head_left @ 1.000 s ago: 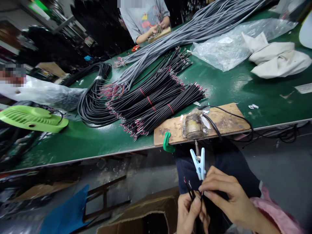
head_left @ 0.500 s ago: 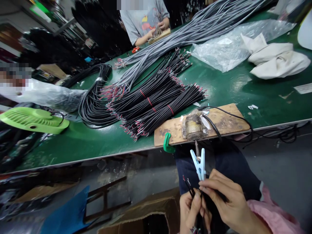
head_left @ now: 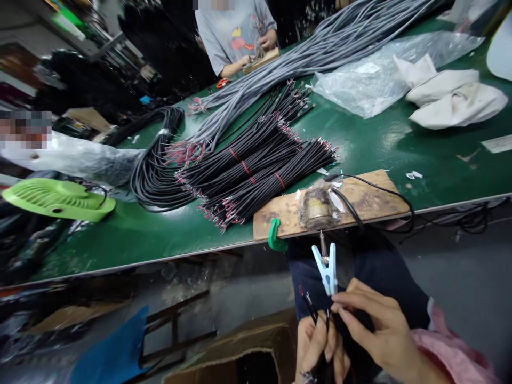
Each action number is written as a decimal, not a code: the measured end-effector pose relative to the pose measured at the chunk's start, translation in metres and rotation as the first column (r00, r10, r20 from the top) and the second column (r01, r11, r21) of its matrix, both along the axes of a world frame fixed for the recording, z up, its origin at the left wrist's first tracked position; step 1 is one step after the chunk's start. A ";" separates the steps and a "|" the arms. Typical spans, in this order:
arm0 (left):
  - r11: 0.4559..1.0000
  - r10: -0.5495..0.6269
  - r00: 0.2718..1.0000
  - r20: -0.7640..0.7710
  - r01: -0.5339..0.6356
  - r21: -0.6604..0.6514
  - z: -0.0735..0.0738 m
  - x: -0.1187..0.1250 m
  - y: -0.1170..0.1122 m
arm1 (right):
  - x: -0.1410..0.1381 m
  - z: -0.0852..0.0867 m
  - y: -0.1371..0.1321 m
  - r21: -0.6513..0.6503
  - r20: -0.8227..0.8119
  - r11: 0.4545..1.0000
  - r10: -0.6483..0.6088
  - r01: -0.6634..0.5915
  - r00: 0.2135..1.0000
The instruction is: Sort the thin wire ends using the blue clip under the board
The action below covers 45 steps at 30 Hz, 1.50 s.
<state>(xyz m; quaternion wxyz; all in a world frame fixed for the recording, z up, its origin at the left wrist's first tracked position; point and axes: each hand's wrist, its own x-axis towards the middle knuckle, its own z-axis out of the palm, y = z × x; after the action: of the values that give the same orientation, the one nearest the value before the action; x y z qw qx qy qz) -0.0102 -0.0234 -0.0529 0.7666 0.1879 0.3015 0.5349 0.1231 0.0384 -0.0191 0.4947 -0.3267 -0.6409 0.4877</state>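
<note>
My left hand is closed round a small bunch of thin black wires with stripped red and white tips that stick up above its fingers. My right hand pinches the base of a light blue clothes peg just above those wires. The peg's jaws point up at the metal tip of a soldering iron wrapped in tape, which lies on a wooden board clamped to the table edge by a green clip.
Bundles of black wires tied with red bands, a coil of black cable and long grey cables lie on the green table. A green fan, plastic bag and white cloth sit there. Another person works opposite. A cardboard box stands below.
My left hand has slid slightly lower and to the right with the wires. My right hand stays pinched at the peg's base, almost unmoved.
</note>
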 end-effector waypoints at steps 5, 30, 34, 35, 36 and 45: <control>1.000 -0.013 1.000 -0.013 0.012 -0.017 0.006 -0.001 0.000 | -0.001 0.004 0.002 0.052 0.006 0.998 0.031 -0.032 0.999; 0.989 0.105 0.991 -0.082 -0.112 -0.095 0.002 0.001 -0.004 | -0.006 -0.001 0.004 -0.431 -0.116 0.894 0.084 -0.126 0.990; 0.983 0.162 0.982 -0.098 -0.169 -0.076 0.006 0.004 -0.004 | -0.007 0.003 0.007 -0.466 -0.146 0.866 0.128 -0.182 0.981; 0.979 0.184 0.977 -0.106 -0.192 -0.068 0.007 0.005 -0.003 | -0.008 0.004 0.007 -0.462 -0.142 0.874 0.095 -0.151 0.985; 0.975 0.204 0.972 -0.118 -0.212 -0.060 0.007 0.006 -0.001 | -0.009 0.004 0.007 -0.443 -0.133 0.890 0.057 -0.111 0.990; 0.978 0.178 0.967 -0.184 -0.194 -0.073 0.030 -0.006 0.010 | -0.003 0.009 0.020 -0.101 -0.148 0.965 0.226 -0.242 0.963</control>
<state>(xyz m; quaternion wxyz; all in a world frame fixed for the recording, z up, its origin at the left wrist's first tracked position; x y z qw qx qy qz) -0.0167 -0.0138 -0.0234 0.6910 0.1704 0.4084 0.5716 0.1197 0.0582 -0.0102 0.4555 -0.2436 -0.6102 0.6007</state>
